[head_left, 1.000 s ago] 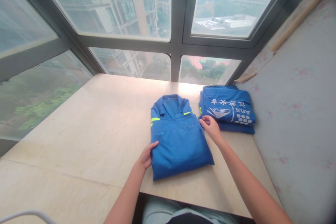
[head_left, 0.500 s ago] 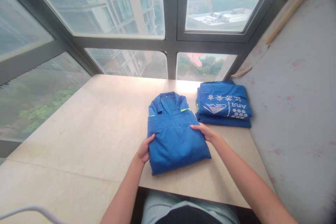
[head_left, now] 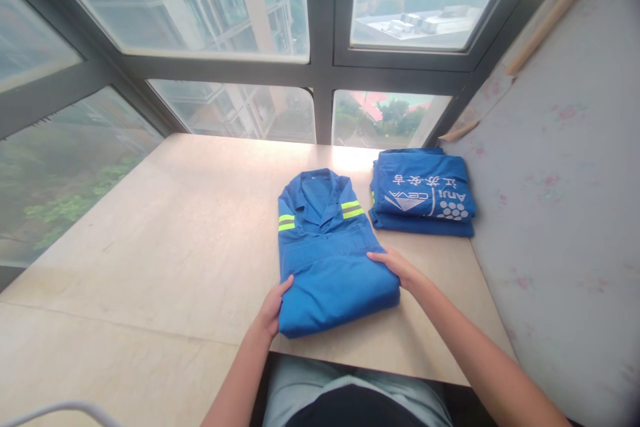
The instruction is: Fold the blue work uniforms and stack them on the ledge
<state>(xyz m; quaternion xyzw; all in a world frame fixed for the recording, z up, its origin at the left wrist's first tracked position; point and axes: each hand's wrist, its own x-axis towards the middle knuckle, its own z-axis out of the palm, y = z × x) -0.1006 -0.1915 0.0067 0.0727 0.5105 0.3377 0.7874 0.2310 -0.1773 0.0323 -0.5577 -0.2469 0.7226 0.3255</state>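
Note:
A folded blue work jacket [head_left: 335,287] lies on the pale wooden tabletop in front of me, collar toward the window. Yellow-green and grey reflective stripes show on both its shoulders. A folded blue section lies across its lower half. My left hand [head_left: 274,307] grips the left edge of that section, thumb on top and fingers hidden beneath. On the right edge, my right hand [head_left: 397,267] holds it the same way, its thumb on the cloth and its other fingers out of sight.
A stack of folded blue garments [head_left: 423,190] with white printed lettering sits at the back right, beside the flower-patterned wall [head_left: 555,213]. Grey window frames [head_left: 320,73] rise behind the tabletop [head_left: 175,233]. A white cable [head_left: 75,405] curves at the lower left.
Both hands have drawn the folded section toward me, baring the reflective stripes and more of the jacket's chest. The view has shifted slightly.

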